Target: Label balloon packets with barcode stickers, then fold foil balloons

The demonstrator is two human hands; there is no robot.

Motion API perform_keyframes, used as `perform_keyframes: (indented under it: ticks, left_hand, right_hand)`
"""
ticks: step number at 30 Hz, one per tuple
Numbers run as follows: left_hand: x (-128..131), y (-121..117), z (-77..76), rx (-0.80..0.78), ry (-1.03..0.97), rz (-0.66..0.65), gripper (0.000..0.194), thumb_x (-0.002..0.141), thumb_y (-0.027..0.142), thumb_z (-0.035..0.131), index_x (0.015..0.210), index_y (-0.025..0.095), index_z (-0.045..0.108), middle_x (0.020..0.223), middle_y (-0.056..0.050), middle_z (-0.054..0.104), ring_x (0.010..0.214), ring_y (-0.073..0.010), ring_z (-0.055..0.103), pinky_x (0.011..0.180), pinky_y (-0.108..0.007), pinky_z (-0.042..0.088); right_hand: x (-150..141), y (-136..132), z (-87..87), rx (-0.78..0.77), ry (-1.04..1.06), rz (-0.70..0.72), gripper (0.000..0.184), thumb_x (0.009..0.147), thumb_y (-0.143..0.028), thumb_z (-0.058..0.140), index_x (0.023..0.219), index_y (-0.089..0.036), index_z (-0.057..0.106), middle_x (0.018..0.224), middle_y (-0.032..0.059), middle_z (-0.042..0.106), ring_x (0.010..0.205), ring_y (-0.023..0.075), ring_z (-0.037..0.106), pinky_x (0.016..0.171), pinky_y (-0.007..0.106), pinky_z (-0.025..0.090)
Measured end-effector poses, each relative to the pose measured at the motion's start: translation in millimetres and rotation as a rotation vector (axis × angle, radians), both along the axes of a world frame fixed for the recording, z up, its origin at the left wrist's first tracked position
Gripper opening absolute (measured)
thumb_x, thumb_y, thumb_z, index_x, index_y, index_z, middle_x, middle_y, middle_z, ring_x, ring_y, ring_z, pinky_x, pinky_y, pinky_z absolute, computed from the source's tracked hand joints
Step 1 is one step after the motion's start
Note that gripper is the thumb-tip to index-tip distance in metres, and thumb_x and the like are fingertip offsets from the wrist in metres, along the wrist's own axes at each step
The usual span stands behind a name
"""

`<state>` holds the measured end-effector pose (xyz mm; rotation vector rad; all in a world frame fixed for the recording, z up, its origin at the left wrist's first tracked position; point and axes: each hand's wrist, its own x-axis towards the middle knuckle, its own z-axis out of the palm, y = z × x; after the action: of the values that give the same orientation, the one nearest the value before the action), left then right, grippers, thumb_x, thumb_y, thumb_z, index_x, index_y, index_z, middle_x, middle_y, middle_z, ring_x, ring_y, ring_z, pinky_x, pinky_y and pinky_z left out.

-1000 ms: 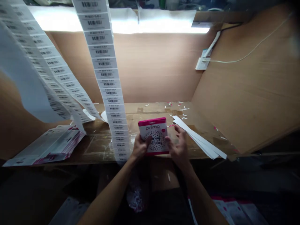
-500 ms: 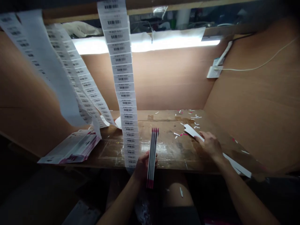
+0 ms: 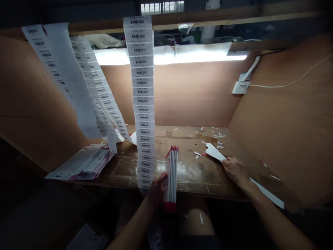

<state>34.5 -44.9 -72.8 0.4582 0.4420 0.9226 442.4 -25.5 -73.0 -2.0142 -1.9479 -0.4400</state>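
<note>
My left hand [image 3: 157, 187] is closed around a small stack of thin white flat packs [image 3: 171, 177] with pink-red ends, held upright in front of the table's near edge. My right hand [image 3: 236, 171] rests low over the table at the right, its fingers closed on a white paper sheet [image 3: 214, 152] whose notched end points to the far left. Another white strip [image 3: 267, 193] shows beyond my right wrist; my forearm hides whether the two are one piece. Beside the left hand hangs a long strip of barcode labels [image 3: 142, 100].
More label strips [image 3: 85, 93] hang at the left above a pile of flat white and pink packs [image 3: 85, 161]. Paper scraps [image 3: 220, 135] lie on the brown table [image 3: 189, 139]. Board walls, a lit tube [image 3: 197, 57] and a white socket [image 3: 240, 87] with a cable surround it.
The view has tilted up a little. My left hand has turned the stack so more of its left face shows. My right hand keeps hold of the white sheet, its fingers now more closed.
</note>
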Motion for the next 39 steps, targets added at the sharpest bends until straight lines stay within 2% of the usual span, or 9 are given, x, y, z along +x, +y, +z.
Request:
perform_keyframes:
  ticks: [5, 10, 13, 20, 22, 26, 28, 34, 39]
  left_hand:
    - [15, -9, 19.3, 0.127, 0.327, 0.148, 0.052, 0.073, 0.026, 0.089, 0.116, 0.012, 0.063, 0.097, -0.013, 0.078, 0.082, -0.0287, 0.076, 0.079, -0.042, 0.061]
    - [33, -28, 26.1, 0.218, 0.483, 0.214, 0.058, 0.070, 0.032, 0.090, 0.117, 0.015, 0.059, 0.108, -0.013, 0.078, 0.088, -0.0275, 0.075, 0.079, -0.040, 0.062]
    - [36, -40, 26.8, 0.219, 0.465, 0.165, 0.057, 0.074, 0.038, 0.088, 0.118, 0.015, 0.060, 0.105, -0.013, 0.078, 0.087, -0.0283, 0.076, 0.075, -0.038, 0.062]
    - [30, -56, 34.6, 0.210, 0.507, 0.150, 0.060, 0.074, 0.041, 0.089, 0.118, 0.013, 0.059, 0.102, -0.015, 0.078, 0.082, -0.0280, 0.076, 0.075, -0.041, 0.063]
    - [28, -59, 36.5, 0.209, 0.499, 0.172, 0.060, 0.073, 0.036, 0.090, 0.118, 0.014, 0.058, 0.103, -0.015, 0.078, 0.082, -0.0279, 0.076, 0.077, -0.043, 0.064]
    - [27, -63, 40.8, 0.236, 0.512, 0.274, 0.057, 0.075, 0.035, 0.088, 0.118, 0.016, 0.057, 0.108, -0.015, 0.077, 0.092, -0.0301, 0.076, 0.082, -0.045, 0.064]
    - [28, -67, 44.3, 0.260, 0.505, 0.299, 0.055, 0.076, 0.034, 0.087, 0.118, 0.017, 0.057, 0.111, -0.014, 0.077, 0.096, -0.0307, 0.076, 0.084, -0.044, 0.063]
    - [28, -88, 49.5, 0.314, 0.517, 0.267, 0.050, 0.084, 0.036, 0.080, 0.124, 0.019, 0.055, 0.116, -0.013, 0.076, 0.097, -0.0293, 0.076, 0.081, -0.042, 0.064]
    - [23, -91, 43.4, 0.330, 0.567, 0.230, 0.047, 0.087, 0.039, 0.077, 0.125, 0.018, 0.058, 0.115, -0.013, 0.076, 0.102, -0.0297, 0.075, 0.087, -0.042, 0.062]
  right_hand:
    - [-24, -48, 73.1, 0.172, 0.481, 0.092, 0.036, 0.107, -0.040, 0.043, 0.086, -0.020, 0.064, 0.068, 0.0046, 0.056, 0.063, 0.0177, 0.050, 0.061, 0.032, 0.035]
    - [-90, -80, 125.6, -0.517, 0.758, 0.587, 0.045, 0.099, -0.054, 0.055, 0.070, -0.020, 0.052, 0.064, -0.0035, 0.042, 0.059, 0.0124, 0.036, 0.053, 0.025, 0.028]
    - [-112, -76, 121.4, -0.718, 0.665, 0.625, 0.047, 0.097, -0.050, 0.056, 0.063, -0.020, 0.047, 0.061, -0.0043, 0.037, 0.058, 0.0113, 0.032, 0.053, 0.025, 0.025]
    - [-113, -67, 107.9, -0.756, 0.534, 0.605, 0.042, 0.096, -0.042, 0.057, 0.060, -0.021, 0.054, 0.056, -0.0032, 0.046, 0.053, 0.0120, 0.035, 0.053, 0.028, 0.026]
    - [-116, -73, 106.9, -0.644, 0.440, 0.528, 0.037, 0.097, -0.042, 0.058, 0.067, -0.022, 0.061, 0.062, -0.0005, 0.056, 0.056, 0.0139, 0.043, 0.057, 0.028, 0.031]
    - [-137, -102, 92.5, -0.061, 0.399, 0.242, 0.030, 0.091, -0.050, 0.070, 0.097, -0.021, 0.071, 0.098, 0.0113, 0.071, 0.088, 0.0269, 0.062, 0.076, 0.037, 0.045]
    - [-153, -119, 79.9, 0.052, 0.537, 0.178, 0.037, 0.091, -0.055, 0.070, 0.100, -0.019, 0.071, 0.098, 0.0127, 0.071, 0.090, 0.0290, 0.063, 0.081, 0.041, 0.049]
    - [-190, -138, 45.7, -0.155, 1.528, 0.199, 0.044, 0.083, -0.057, 0.080, 0.102, -0.017, 0.073, 0.099, 0.0104, 0.078, 0.090, 0.0283, 0.073, 0.081, 0.040, 0.060]
    - [-203, -141, 29.9, -0.227, 1.890, 0.150, 0.051, 0.076, -0.053, 0.088, 0.107, -0.016, 0.072, 0.095, 0.0094, 0.080, 0.077, 0.0265, 0.076, 0.072, 0.039, 0.063]
